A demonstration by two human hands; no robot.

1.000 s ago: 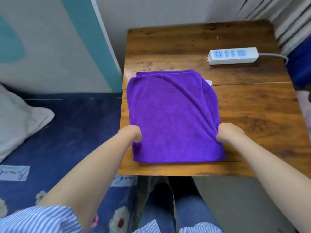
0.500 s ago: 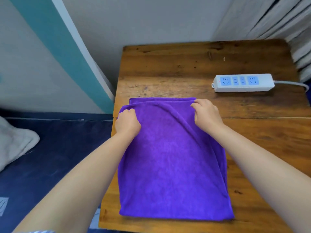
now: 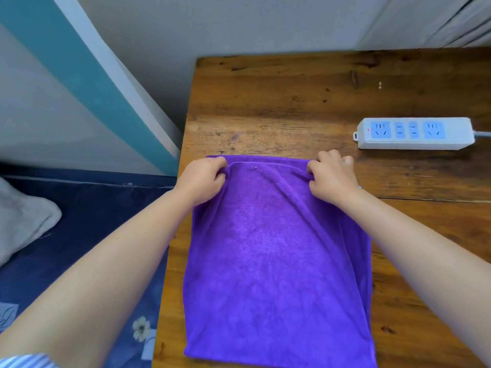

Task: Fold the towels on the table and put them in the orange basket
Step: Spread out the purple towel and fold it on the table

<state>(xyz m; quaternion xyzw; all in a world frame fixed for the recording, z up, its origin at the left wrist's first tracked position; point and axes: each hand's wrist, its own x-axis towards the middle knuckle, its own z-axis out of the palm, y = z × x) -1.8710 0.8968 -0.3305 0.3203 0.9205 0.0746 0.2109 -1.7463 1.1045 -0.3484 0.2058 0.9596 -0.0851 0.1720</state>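
Lying flat on the brown wooden table (image 3: 292,102), the folded purple fleece towel (image 3: 276,261) covers the near left part of the tabletop, its upper layer stopping just short of the far edge so a thin strip of the layer beneath shows beyond it. The left hand (image 3: 203,179) sits at the towel's far left corner with its fingers curled down, pinching the edge of the upper layer between thumb and fingertips. The right hand (image 3: 332,177) mirrors it at the far right corner, knuckles raised and fingers bent, gripping the same edge; the cloth is drawn into a soft ridge between the two hands. Both bare forearms reach in from the near side across the towel's outer edges. A striped blue-and-white sleeve (image 3: 26,361) shows at the near left corner. Farther back and to the right, well apart from the towel, a white power strip with blue sockets (image 3: 414,134) rests on the table. Left of the table lies dark blue flower-patterned bedding (image 3: 79,261) with a pale pillow (image 3: 24,219) on it.
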